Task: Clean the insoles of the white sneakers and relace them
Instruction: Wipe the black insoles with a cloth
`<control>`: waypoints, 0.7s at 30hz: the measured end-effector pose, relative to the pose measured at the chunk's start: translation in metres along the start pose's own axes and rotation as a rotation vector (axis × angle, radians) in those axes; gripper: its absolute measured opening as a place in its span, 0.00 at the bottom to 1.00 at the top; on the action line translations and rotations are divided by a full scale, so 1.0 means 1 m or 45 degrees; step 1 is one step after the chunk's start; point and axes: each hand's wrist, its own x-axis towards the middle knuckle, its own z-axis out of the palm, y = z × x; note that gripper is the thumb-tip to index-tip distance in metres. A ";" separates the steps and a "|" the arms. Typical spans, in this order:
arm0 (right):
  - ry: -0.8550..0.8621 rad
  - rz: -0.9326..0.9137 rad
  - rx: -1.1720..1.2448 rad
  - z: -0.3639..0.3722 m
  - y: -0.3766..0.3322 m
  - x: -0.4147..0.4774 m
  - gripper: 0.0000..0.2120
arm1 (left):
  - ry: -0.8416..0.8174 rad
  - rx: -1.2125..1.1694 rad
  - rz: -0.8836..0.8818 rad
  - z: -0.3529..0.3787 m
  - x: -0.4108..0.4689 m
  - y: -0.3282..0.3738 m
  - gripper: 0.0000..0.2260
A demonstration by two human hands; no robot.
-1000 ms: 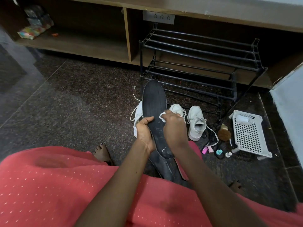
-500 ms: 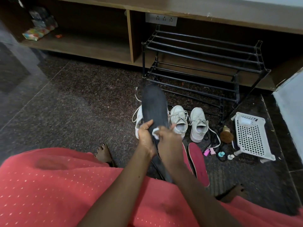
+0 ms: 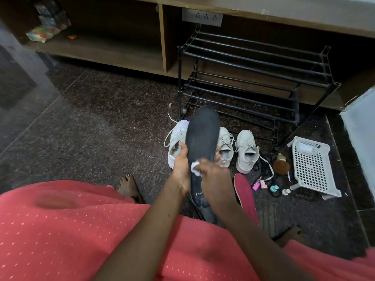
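Observation:
A long black insole (image 3: pixel 203 136) stands upright in front of me, its heel end resting low by my lap. My left hand (image 3: pixel 181 166) grips its left edge near the middle. My right hand (image 3: pixel 215 179) presses a small white wipe (image 3: pixel 195 168) against the insole's face. Behind it on the floor stand white sneakers: one at the left (image 3: pixel 176 142), one partly hidden in the middle (image 3: pixel 225 147), and one at the right (image 3: pixel 246 152) with a loose lace. A red insole (image 3: pixel 244 194) lies on the floor to the right.
A black metal shoe rack (image 3: pixel 253 78) stands behind the sneakers under a wooden shelf unit (image 3: pixel 121 55). A white plastic basket (image 3: pixel 311 166) lies upturned at right, beside a brown brush (image 3: pixel 281 165) and small bottles (image 3: pixel 274 188). My bare feet rest on the dark speckled floor (image 3: pixel 101 128).
My right hand with the wipe has slid down the insole from its middle toward the heel half. The view has shifted slightly; my left hand keeps its grip.

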 end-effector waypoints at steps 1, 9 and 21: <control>-0.020 0.072 0.002 0.003 0.003 0.016 0.14 | 0.016 0.081 0.001 0.002 -0.002 -0.002 0.38; 0.019 -0.047 0.041 0.017 -0.013 -0.027 0.14 | 0.103 -0.035 0.084 -0.019 -0.003 0.016 0.38; -0.286 1.697 1.553 0.125 0.055 -0.045 0.13 | 0.982 0.091 0.050 -0.122 0.041 -0.009 0.15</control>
